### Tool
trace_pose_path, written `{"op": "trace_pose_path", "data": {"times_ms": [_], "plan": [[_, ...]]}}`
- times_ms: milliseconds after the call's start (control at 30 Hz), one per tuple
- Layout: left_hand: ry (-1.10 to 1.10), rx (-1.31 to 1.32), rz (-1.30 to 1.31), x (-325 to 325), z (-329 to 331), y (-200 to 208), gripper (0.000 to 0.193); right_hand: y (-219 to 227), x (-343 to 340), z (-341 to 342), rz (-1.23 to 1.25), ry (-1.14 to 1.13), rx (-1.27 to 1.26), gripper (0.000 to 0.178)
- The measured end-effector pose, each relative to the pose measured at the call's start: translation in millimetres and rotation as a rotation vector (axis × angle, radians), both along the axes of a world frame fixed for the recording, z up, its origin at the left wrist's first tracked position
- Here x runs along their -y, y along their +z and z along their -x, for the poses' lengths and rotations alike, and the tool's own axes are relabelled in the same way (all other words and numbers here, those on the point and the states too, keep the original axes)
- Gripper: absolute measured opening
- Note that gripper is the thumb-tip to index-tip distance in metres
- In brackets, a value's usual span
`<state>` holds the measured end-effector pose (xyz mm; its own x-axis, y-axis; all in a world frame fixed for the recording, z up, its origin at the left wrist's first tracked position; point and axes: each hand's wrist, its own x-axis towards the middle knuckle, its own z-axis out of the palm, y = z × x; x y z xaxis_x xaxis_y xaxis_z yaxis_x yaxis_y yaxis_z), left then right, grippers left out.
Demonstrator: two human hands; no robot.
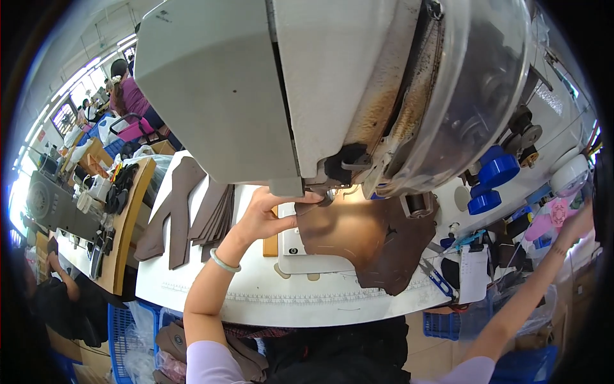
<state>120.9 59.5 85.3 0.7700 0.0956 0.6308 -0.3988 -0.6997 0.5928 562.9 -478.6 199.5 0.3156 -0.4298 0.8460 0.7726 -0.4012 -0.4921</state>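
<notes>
My left hand (pixel 267 216) is at the sewing machine (pixel 217 96). Its fingers and thumb are closed on the left edge of a brown leather piece (pixel 403 249), close under the needle area. The leather lies over the machine bed, lit by a warm lamp, and its right part droops toward the front of the table. Stretched far out to the right is my right hand (pixel 581 223), beside a pink patterned item (pixel 549 219) and a round white part (pixel 569 176). Its fingers are too near the dark rim to make out.
Cut brown strips (pixel 208 217) lie left on the white table (pixel 256 304). Blue-handled scissors (pixel 440 283) and a white notepad (pixel 474 272) sit at the right, below blue thread spools (pixel 499 169). A blue basket (pixel 121 339) stands below left. Co-workers sit beyond a wooden-edged table (pixel 131 224).
</notes>
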Motion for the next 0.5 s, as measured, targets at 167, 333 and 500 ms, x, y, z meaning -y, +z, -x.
{"op": "trace_pose_path", "data": {"times_ms": [167, 333, 500], "plan": [[0.04, 0.012, -0.047, 4, 1, 5, 0.045, 37, 20, -90, 0.061, 0.51, -0.268, 0.046], [0.02, 0.051, -0.03, 8, -1, 1, 0.041, 42, 28, -116, 0.048, 0.519, -0.278, 0.046], [-0.01, 0.064, 0.014, 8, -1, 2, 0.04, 47, 26, -102, 0.031, 0.516, -0.283, 0.046]]}}
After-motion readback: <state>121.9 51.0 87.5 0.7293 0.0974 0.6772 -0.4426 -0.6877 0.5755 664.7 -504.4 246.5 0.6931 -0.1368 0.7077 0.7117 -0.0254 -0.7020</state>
